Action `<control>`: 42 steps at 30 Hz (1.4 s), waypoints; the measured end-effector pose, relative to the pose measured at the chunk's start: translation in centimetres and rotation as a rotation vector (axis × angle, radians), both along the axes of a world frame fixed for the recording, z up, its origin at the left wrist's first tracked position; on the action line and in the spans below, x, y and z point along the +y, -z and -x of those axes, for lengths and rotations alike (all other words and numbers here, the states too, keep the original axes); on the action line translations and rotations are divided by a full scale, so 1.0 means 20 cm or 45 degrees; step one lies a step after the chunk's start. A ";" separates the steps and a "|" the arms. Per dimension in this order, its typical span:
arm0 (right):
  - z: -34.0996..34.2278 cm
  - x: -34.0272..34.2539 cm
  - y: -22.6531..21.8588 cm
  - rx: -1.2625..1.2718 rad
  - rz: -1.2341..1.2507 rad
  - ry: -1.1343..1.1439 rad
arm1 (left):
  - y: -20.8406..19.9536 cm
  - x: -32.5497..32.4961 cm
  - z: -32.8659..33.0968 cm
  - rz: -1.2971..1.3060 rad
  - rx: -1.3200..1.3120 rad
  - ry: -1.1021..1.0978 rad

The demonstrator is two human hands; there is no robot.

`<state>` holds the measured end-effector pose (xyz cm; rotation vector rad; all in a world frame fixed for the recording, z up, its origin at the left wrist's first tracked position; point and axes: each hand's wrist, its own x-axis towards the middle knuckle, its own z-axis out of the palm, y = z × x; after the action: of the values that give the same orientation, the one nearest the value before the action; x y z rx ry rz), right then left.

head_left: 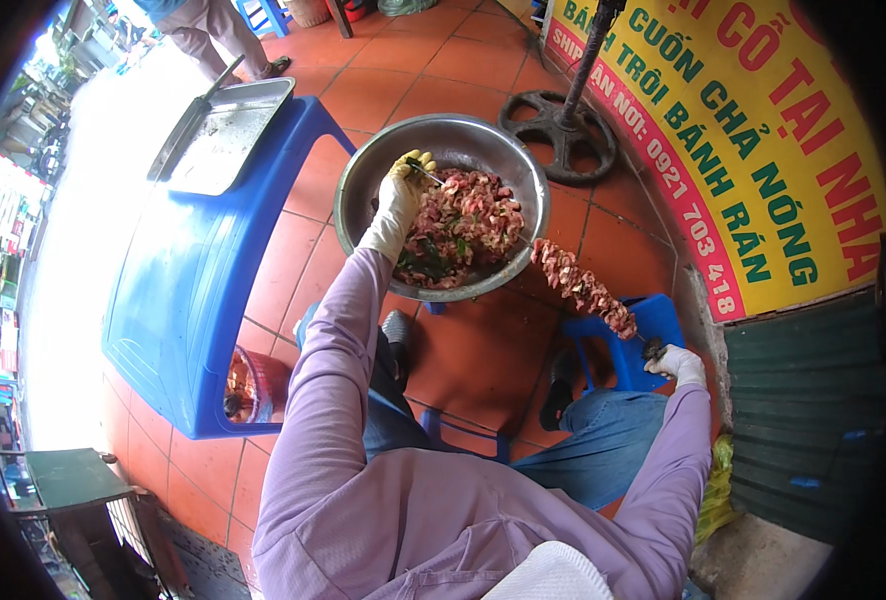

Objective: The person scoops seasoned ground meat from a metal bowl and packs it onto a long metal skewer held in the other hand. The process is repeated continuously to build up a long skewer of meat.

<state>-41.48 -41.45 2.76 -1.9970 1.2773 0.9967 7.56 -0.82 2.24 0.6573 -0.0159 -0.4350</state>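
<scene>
My right hand, in a pale glove, is closed round the near end of a long metal skewer, beside a dark lump at the grip. Pieces of raw meat are packed along the skewer, outside the bowl's right rim. Over the left part of a large metal bowl, my left hand wears a yellowish-stained glove. Its fingers pinch a thin metal rod with a dark bit on it; the rod lines up with the skewer and looks like its far end. Chopped raw meat with green leaves fills much of the bowl.
A blue plastic table on the left carries a metal tray and a long blade-like tool. A blue stool stands by my right hand. Beyond the bowl are a round iron base and a yellow sign. Another person stands far left.
</scene>
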 end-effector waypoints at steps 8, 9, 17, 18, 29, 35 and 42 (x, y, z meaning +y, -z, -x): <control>-0.01 -0.02 0.01 0.031 -0.126 -0.055 | 0.01 -0.01 0.01 0.028 -0.008 -0.126; -0.02 -0.02 0.01 0.023 -0.154 -0.062 | 0.02 -0.01 0.00 0.048 0.026 -0.153; 0.03 -0.06 0.04 0.025 -0.084 -0.065 | 0.02 -0.03 0.02 -0.018 -0.136 -0.095; 0.02 -0.05 0.04 0.020 -0.077 -0.063 | 0.02 -0.02 0.02 -0.008 -0.181 -0.095; 0.03 -0.01 -0.03 -0.059 -0.012 -0.368 | -0.05 -0.06 0.07 -0.376 -0.684 -0.299; -0.02 0.00 -0.03 0.114 -0.092 -0.177 | 0.07 -0.04 0.02 -0.452 -0.533 -0.266; 0.05 -0.04 -0.02 0.087 -0.105 -0.171 | 0.00 -0.12 0.10 -0.572 -0.479 -0.140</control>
<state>-42.49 -42.22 3.19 -2.0217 1.1302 1.1714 5.63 -3.27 2.31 1.1703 -0.2430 -0.2025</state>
